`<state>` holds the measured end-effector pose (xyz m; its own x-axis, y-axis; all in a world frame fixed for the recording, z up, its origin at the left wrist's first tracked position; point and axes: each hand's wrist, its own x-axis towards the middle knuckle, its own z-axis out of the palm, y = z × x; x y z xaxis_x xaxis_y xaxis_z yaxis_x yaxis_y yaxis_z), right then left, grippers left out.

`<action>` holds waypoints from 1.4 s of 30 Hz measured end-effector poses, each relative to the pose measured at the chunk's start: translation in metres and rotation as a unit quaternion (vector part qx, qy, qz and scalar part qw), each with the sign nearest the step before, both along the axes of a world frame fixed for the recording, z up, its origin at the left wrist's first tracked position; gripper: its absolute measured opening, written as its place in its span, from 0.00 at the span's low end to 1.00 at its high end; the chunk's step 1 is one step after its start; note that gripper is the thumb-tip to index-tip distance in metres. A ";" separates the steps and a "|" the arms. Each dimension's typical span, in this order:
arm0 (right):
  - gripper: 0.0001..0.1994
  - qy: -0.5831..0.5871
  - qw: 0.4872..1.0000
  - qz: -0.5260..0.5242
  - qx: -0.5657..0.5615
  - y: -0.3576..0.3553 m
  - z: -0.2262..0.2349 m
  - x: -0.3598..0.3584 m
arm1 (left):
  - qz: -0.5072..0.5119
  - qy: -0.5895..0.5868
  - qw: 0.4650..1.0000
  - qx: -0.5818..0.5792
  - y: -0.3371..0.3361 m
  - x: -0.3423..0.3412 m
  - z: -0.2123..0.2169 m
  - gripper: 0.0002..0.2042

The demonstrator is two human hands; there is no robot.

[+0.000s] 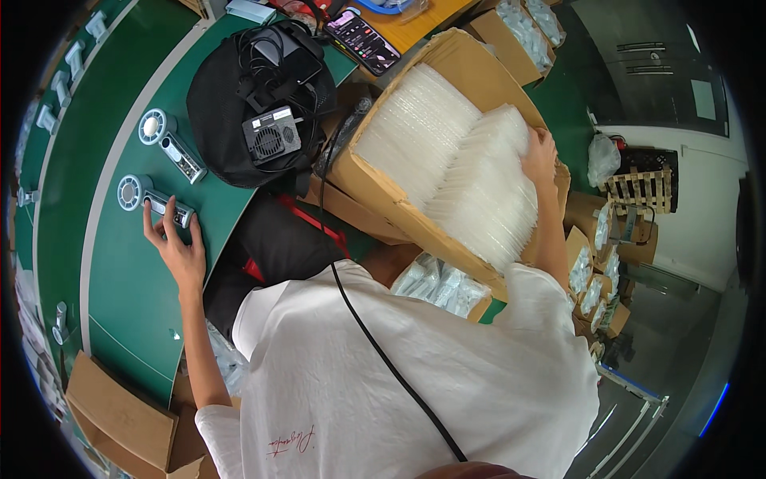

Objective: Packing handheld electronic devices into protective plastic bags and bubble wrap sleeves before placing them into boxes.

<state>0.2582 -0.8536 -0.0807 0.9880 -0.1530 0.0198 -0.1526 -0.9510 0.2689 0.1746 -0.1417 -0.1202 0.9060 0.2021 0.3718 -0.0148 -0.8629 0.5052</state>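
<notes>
My left hand [179, 249] rests at the green table's edge, its fingers set on the handle of a pale blue handheld fan [167, 209] that lies flat. Just beyond it lies a second handheld fan [182, 158] with a round head and an open-looking handle. On my right, a large open cardboard box [383, 195] holds two dense rows of white bubble-wrap bags [487, 188]. My right hand [541, 157] reaches over the box's right side, fingers curled against the end of the right row. Part of those fingers is hidden by the bags.
A black bag [215, 120] with cables and a small device stands beyond the fans. A phone [363, 41] lies near the orange table. A black cable [371, 343] runs down my shirt. Several boxes of wrapped goods [586, 295] stand right; an open carton [120, 407] sits lower left.
</notes>
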 end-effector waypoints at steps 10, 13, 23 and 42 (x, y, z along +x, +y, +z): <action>0.36 0.013 0.998 -0.053 0.045 0.011 0.004 0.002 | -0.005 -0.007 1.000 -0.003 0.001 0.000 0.002 0.25; 0.35 -0.037 0.997 -0.022 0.057 0.000 -0.014 -0.002 | -0.008 -0.006 1.000 -0.008 0.000 0.001 0.001 0.25; 0.31 -0.057 0.995 -0.021 0.073 -0.006 -0.028 -0.003 | -0.005 -0.008 1.000 -0.017 -0.001 -0.001 0.005 0.25; 0.29 -0.242 0.922 0.009 0.301 0.080 0.195 -0.031 | -0.013 -0.076 0.987 -0.138 0.010 -0.009 0.005 0.32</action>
<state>0.2275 -0.7739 0.1148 0.8880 -0.2640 0.3765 -0.0987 -0.9091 -0.4047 0.1655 -0.1319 -0.1157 0.8499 0.2922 0.4385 -0.1298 -0.6905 0.7116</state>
